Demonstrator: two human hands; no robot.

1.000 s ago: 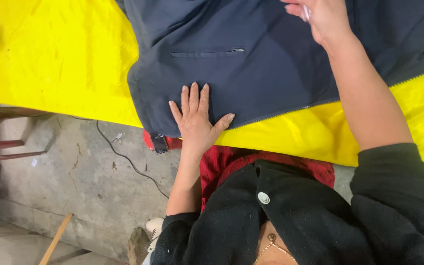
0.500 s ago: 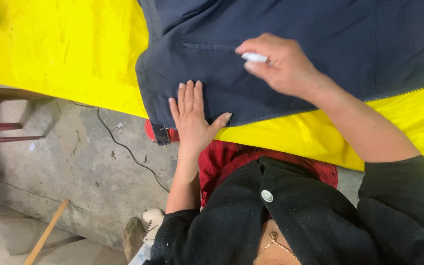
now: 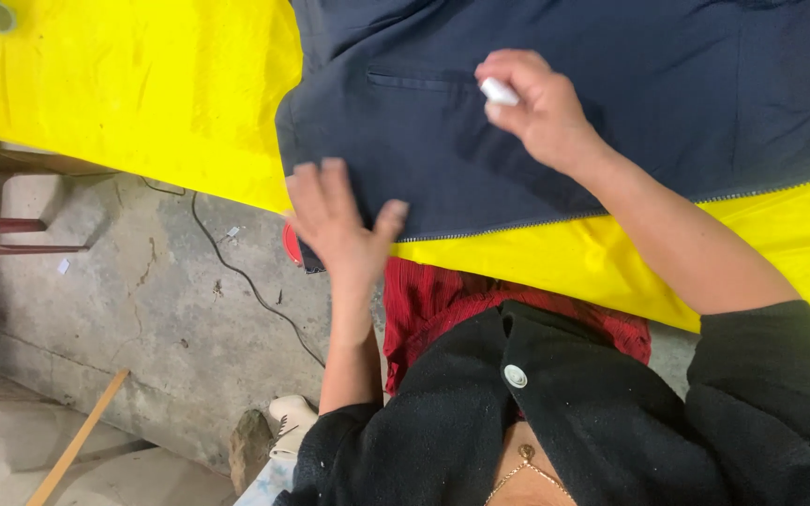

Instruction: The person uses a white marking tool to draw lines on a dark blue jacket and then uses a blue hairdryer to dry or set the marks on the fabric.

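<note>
Pressing flat and open, the left hand (image 3: pixel 341 220) has slid toward the navy garment's (image 3: pixel 611 103) lower-left corner on the yellow surface (image 3: pixel 142 103). The right hand (image 3: pixel 541 112), pinching white chalk (image 3: pixel 499 91), has lowered beside the pocket slit (image 3: pixel 410 81), poised for marking.

Dark navy garment (image 3: pixel 611 122) (zip-edged, welt pocket) flat on yellow cloth; small white chalk (image 3: pixel 499 91) above.

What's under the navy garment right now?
The navy garment lies on a yellow table cover. Whatever sits beneath its middle is hidden; the left hand presses its corner.
</note>
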